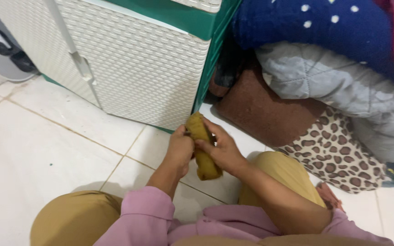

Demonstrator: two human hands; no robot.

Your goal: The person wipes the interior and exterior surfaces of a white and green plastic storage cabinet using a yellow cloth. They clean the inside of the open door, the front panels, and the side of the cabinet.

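**Both hands gripping a rolled mustard-yellow cloth above the floor**

You are kneeling on the white tiled floor [46, 136], knees apart, and holding a rolled mustard-yellow cloth [202, 150] in the air between them. Your left hand [180, 148] is clenching around the roll's left side, near its upper half. Your right hand [222, 150] is grasping it from the right, fingers wrapping across the middle of the roll. The roll is standing nearly upright, tilting slightly, with its upper end poking above both hands and its lower end hanging below them, clear of the floor.

The roll is sitting just in front of the near corner of a white woven-pattern cabinet [137, 68] with green trim. To the right you are facing a stack of folded bedding: a brown blanket [260, 109], a leopard-print blanket [333, 150], a grey quilt [342, 86] and a dark blue dotted blanket [315, 23] on top.
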